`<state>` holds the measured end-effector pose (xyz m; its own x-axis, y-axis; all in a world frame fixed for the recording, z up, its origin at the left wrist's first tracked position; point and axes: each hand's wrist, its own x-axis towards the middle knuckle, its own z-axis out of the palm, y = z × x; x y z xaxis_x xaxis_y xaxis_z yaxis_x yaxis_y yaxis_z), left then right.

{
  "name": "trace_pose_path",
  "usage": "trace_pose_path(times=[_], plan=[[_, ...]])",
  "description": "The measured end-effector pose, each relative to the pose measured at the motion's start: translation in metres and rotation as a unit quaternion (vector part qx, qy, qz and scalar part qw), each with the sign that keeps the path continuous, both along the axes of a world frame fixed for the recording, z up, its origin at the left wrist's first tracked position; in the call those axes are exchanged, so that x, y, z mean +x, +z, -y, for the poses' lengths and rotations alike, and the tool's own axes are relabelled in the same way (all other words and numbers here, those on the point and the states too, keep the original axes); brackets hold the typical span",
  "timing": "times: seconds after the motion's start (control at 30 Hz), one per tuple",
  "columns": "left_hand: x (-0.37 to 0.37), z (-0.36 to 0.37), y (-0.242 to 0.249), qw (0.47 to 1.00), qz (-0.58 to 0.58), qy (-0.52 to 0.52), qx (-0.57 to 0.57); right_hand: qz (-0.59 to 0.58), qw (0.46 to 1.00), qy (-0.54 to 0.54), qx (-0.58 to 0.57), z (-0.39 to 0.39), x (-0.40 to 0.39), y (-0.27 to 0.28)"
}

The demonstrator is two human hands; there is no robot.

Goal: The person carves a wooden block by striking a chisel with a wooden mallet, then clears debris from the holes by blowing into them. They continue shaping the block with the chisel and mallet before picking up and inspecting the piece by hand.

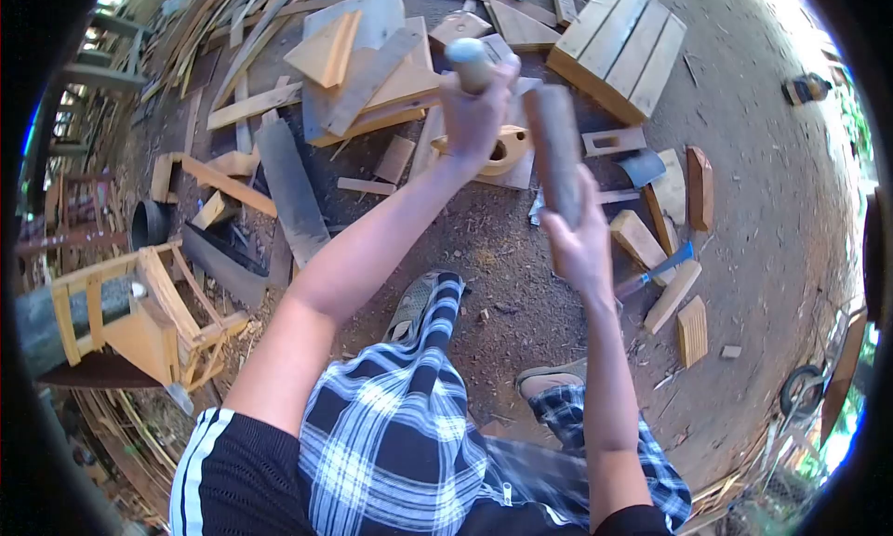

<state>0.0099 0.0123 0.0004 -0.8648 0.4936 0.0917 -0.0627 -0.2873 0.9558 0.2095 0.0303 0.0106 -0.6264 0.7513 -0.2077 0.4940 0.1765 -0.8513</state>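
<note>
My left hand (473, 118) is closed around a thick round handle (468, 64), its pale end pointing up at me. The lower part of that tool is hidden behind the hand. Right below it lies a pale wooden piece with a dark round hole (511, 149), on a board (517, 175). My right hand (583, 243) grips the lower end of a thick wooden club (554, 150), blurred by motion. The club rises just right of the left hand, its upper end near the handle.
Stacked boards (372, 90) lie behind to the left, with a slatted wooden block (619, 48) at the back right. A blue-bladed tool (672, 260) and several offcuts (672, 297) lie on the dirt by my right arm. A wooden frame (167, 317) stands at left.
</note>
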Motion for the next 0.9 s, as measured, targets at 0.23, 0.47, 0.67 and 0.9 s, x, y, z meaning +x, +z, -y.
trace_pose_path(times=[0.23, 0.47, 0.67, 0.9], plan=[[-0.021, 0.015, 0.004, 0.999, -0.001, 0.026, 0.040, 0.086, 0.996, 0.018, -0.003, 0.014, -0.001, -0.053], [-0.017, 0.008, -0.003, 0.984, -0.161, -0.044, 0.069, 0.114, 0.993, 0.030, -0.031, 0.010, 0.001, -0.051], [-0.015, -0.003, -0.001, 0.953, -0.298, -0.017, 0.055, 0.095, 0.994, 0.031, -0.033, 0.012, 0.001, -0.054], [-0.011, -0.017, -0.022, 0.933, -0.358, 0.032, 0.018, 0.078, 0.996, 0.023, -0.043, 0.015, 0.000, -0.057]])
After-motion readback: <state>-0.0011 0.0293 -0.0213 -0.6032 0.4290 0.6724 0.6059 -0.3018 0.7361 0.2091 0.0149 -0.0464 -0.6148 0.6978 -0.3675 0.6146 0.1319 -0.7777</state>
